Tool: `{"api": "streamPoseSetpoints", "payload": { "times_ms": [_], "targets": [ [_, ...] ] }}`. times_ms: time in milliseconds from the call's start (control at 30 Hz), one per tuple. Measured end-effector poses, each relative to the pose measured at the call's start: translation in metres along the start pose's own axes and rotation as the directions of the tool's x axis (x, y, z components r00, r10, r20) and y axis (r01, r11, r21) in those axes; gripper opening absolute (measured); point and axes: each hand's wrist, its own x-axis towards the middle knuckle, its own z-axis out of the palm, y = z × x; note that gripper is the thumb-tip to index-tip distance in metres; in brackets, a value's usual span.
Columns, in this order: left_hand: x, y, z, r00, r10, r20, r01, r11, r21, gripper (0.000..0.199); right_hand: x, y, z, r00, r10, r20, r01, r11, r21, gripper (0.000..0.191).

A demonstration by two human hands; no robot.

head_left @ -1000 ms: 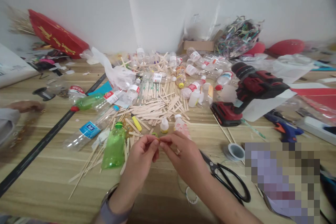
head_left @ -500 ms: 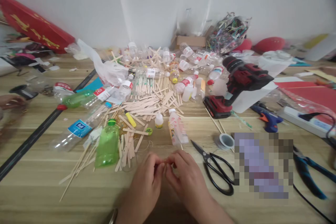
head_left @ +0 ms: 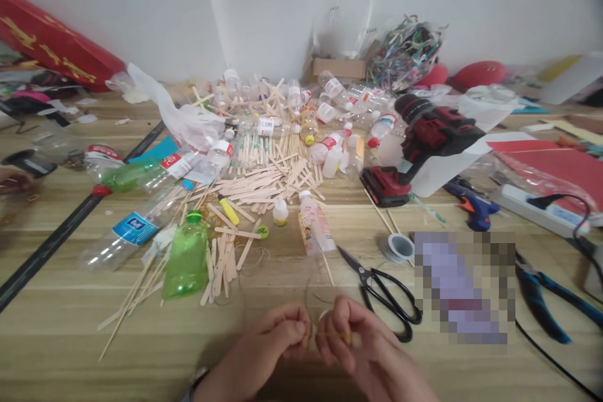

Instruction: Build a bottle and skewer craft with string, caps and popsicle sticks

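Note:
At the front middle of the table, my left hand [head_left: 287,330] is closed, thumb pressed to the fingers. My right hand [head_left: 353,336] is just to its right, fingers curled in. Stretched between the two is a thin yellowish rubber band [head_left: 331,334]; much of it is hidden by the fingers. A thin dark thread or wire [head_left: 308,292] rises behind the hands. Black-handled scissors [head_left: 372,279] lie open right beside my right hand. Beyond my hands lies a label-wrapped clear bottle [head_left: 315,223]. A green bottle [head_left: 187,257] and wooden sticks [head_left: 227,260] are farther left.
A red cordless drill [head_left: 424,144] stands at right, near a grey wire spool [head_left: 398,247], a blue glue gun [head_left: 473,204] and pliers [head_left: 541,301]. Plastic bottles [head_left: 332,138] and sticks cover the back. Another person's hand [head_left: 14,181] shows at the left edge.
My hands have moved apart and slightly down, the right one turning outward. The band now shows between them. The whole view has shifted a little.

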Motion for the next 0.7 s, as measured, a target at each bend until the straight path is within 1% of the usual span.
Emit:
{"api": "streamPoseSetpoints", "payload": {
  "times_ms": [33,67,100,133,167,200,233,267,300,333,367,400,433,500,600,700],
  "targets": [
    [0.001,0.004,0.003,1.000,0.001,-0.010,0.000,0.998,0.059,0.015,-0.002,0.004,-0.003,0.999,0.050,0.003,-0.050,0.991,0.128,0.020],
    [0.002,0.008,0.005,1.000,-0.002,0.008,0.001,0.994,0.112,0.015,-0.004,0.008,-0.008,0.993,0.109,0.035,-0.113,0.975,0.190,0.020],
    [0.002,0.013,0.008,0.999,-0.013,0.049,0.005,0.987,0.158,0.014,-0.007,0.010,-0.012,0.982,0.169,0.079,-0.181,0.966,0.186,0.019],
    [0.003,0.017,0.011,0.995,-0.028,0.093,0.008,0.979,0.205,0.014,-0.010,0.012,-0.017,0.969,0.219,0.118,-0.234,0.964,0.129,0.018],
    [0.005,0.022,0.014,0.992,-0.043,0.119,0.012,0.969,0.248,0.014,-0.013,0.012,-0.023,0.955,0.258,0.144,-0.266,0.963,0.039,0.019],
    [0.007,0.025,0.016,0.994,-0.043,0.103,0.012,0.957,0.289,0.015,-0.015,0.011,-0.028,0.950,0.280,0.141,-0.275,0.960,-0.051,0.022],
    [0.010,0.028,0.018,0.999,-0.022,0.039,0.008,0.945,0.328,0.015,-0.017,0.009,-0.032,0.954,0.278,0.109,-0.265,0.956,-0.124,0.026],
    [0.014,0.030,0.018,0.998,0.020,-0.060,0.004,0.930,0.367,0.015,-0.017,0.005,-0.037,0.966,0.257,0.039,-0.247,0.953,-0.174,0.030],
    [0.018,0.031,0.017,0.983,0.075,-0.166,-0.002,0.916,0.401,0.016,-0.015,0.001,-0.041,0.976,0.209,-0.069,-0.219,0.954,-0.207,0.034],
    [0.023,0.031,0.016,0.958,0.130,-0.257,-0.010,0.907,0.420,0.016,-0.012,-0.004,-0.045,0.971,0.149,-0.186,-0.192,0.952,-0.240,0.036],
    [0.028,0.030,0.015,0.932,0.174,-0.319,-0.022,0.903,0.428,0.017,-0.006,-0.010,-0.048,0.952,0.084,-0.295,-0.168,0.947,-0.272,0.038],
    [0.033,0.029,0.013,0.914,0.205,-0.350,-0.040,0.904,0.426,0.018,0.001,-0.015,-0.050,0.925,0.023,-0.379,-0.147,0.942,-0.303,0.040],
    [0.038,0.028,0.012,0.908,0.221,-0.356,-0.059,0.908,0.414,0.018,0.008,-0.019,-0.051,0.903,-0.022,-0.429,-0.134,0.935,-0.329,0.041],
    [0.046,0.026,0.013,0.914,0.230,-0.333,-0.088,0.915,0.393,0.016,0.024,-0.025,-0.049,0.893,-0.030,-0.448,-0.131,0.937,-0.324,0.045],
    [0.053,0.025,0.018,0.928,0.230,-0.293,-0.098,0.909,0.404,0.016,0.041,-0.028,-0.043,0.910,0.026,-0.414,-0.163,0.940,-0.298,0.052],
    [0.055,0.023,0.023,0.932,0.244,-0.266,-0.110,0.893,0.436,0.015,0.046,-0.025,-0.036,0.920,0.071,-0.386,-0.195,0.937,-0.291,0.061]
  ]
}}
